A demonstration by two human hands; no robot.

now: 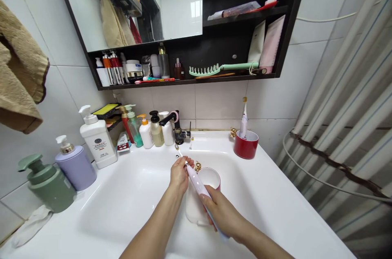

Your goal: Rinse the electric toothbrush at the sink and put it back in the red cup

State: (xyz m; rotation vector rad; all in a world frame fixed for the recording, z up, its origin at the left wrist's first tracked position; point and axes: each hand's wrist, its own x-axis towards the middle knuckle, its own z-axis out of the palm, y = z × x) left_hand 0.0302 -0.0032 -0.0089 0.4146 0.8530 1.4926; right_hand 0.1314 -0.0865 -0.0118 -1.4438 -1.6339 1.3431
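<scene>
Over the sink (128, 198) I hold a pale pink electric toothbrush (196, 182) at a slant, its head end pointing toward the faucet. My right hand (222, 210) is wrapped round the lower handle. At the neck, the fingers of my left hand (180, 175) are closed around the brush head, hiding part of it. Below the toothbrush, in the basin, sits a cup (211, 175) with a white inside, red outside and gold handle. A whitish, tray-like thing (192, 206) lies under it, partly covered by my right hand.
A black faucet (177, 126) stands at the sink's back. Pump bottles (99, 140) line the left rim. On the right rim, a red cup (246, 149) holds another electric toothbrush (244, 122). Above hangs a dark mirror cabinet (183, 83); pipes (343, 108) run along the right wall.
</scene>
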